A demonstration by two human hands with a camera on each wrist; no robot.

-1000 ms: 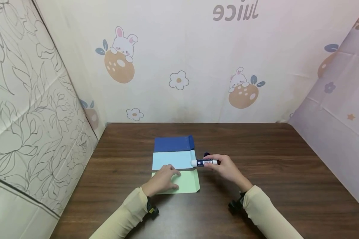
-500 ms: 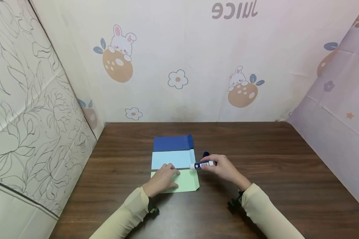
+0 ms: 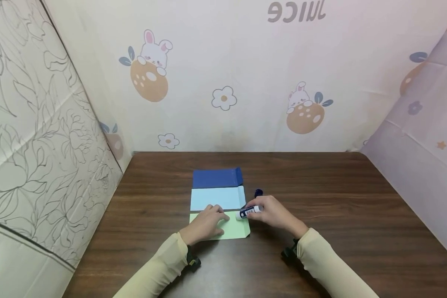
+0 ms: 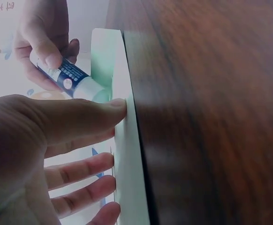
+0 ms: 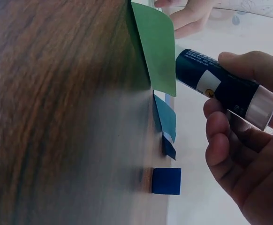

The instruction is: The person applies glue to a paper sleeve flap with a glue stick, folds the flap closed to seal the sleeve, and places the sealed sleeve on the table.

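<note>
A glue stick (image 3: 248,212) with a dark blue label is gripped between the thumb and fingers of my right hand (image 3: 273,213). Its white end touches the light green envelope (image 3: 232,227) near the flap fold at the right. My left hand (image 3: 205,225) rests on the left part of that envelope, fingers spread and pressing it to the table. In the right wrist view the green flap (image 5: 157,51) stands raised from the wood. Beyond the green one lie a light blue envelope (image 3: 216,198) and a dark blue envelope (image 3: 214,179), flaps also to the right.
The dark blue glue cap (image 3: 258,193) stands on the brown wooden table (image 3: 320,186), right of the light blue envelope. A printed cloth wall (image 3: 223,124) rises behind the table, with further cloth at both sides.
My right hand has brought the glue stick toward me and left, from beside the light blue envelope's flap onto the green envelope. My left hand stays nearly in place.
</note>
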